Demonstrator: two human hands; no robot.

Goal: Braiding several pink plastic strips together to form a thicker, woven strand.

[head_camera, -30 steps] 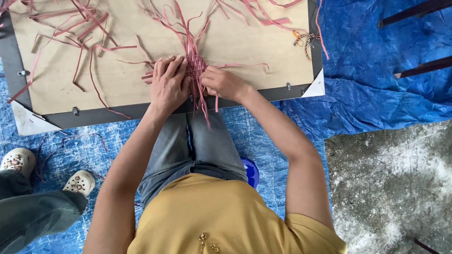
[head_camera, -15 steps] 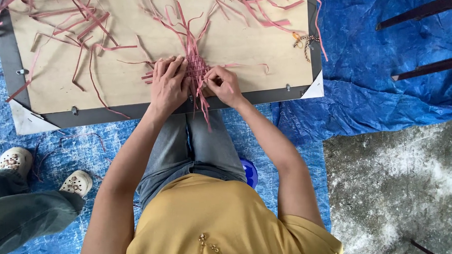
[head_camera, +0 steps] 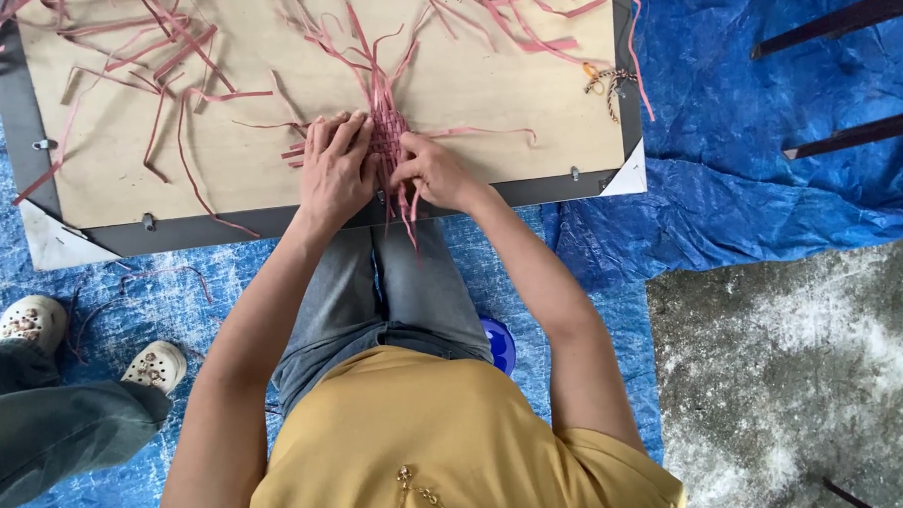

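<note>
- Head view showed the person seated at the 6 o'clock edge of a plywood board (head_camera: 478,75), with a small woven patch (head_camera: 385,142) of pink strips lying on the board near that edge.
- Left hand (head_camera: 334,170) lay flat, fingers spread and extended, pressing on the 9 o'clock side of the woven patch; it enclosed nothing, only pinned the weave down.
- Right hand (head_camera: 429,173) sat at the 3 o'clock side of the patch with fingers curled; it appeared to pinch one strip, though the exact strip could not be told.
- Risk, as judged: if the flat hand lifted or slid, the crossed strips could spring apart, because nothing else held the patch.
- Risk, as judged: the loose strip ends (head_camera: 408,217) hanging past the board's 6 o'clock edge over the knees could snag on the jeans and drag the weave off line.
- Risk, as judged: a hard pull by the pinching hand could crease or tear a thin strip.
- Scattered pink strips (head_camera: 148,53) at 10 o'clock lay tangled; drawing one out could disturb the rest.
- Scissors (head_camera: 606,81) lay at 2 o'clock near the board's corner, close to the edge, and could be knocked onto the blue tarpaulin (head_camera: 734,174).
- Another person's shoes (head_camera: 152,366) stood at 8 o'clock, near the board's corner; a step there could jolt it.
</note>
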